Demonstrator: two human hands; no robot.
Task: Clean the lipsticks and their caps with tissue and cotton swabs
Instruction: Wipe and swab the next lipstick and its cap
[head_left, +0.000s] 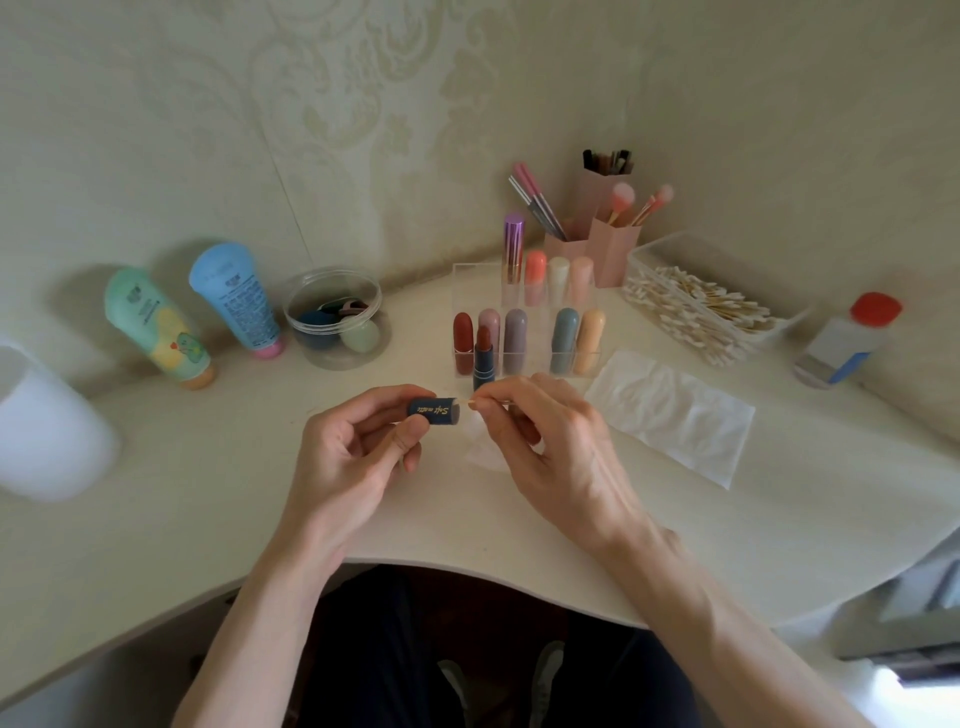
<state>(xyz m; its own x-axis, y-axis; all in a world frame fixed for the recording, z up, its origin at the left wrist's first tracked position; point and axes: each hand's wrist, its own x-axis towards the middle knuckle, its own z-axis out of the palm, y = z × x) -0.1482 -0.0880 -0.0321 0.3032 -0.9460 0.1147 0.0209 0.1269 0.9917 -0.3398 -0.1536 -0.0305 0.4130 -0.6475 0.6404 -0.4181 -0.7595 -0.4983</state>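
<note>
- Navy cap, gold "Soft matte" lettering, held horizontal above the desk; left hand grips it between thumb and curled fingers.
- Right hand pinches a cotton swab, tip at the cap's open end.
- Uncapped lipstick stands upright just behind, against the clear organiser.
- Tissue lies flat to the right.

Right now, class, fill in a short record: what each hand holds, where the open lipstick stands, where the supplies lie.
left hand: holds dark blue cap sideways
right hand: pinches cotton swab, tip at cap's opening
uncapped lipstick: upright on table, before clear organizer
tissue: flat on table, right of hands
swab box: behind tissue
</note>
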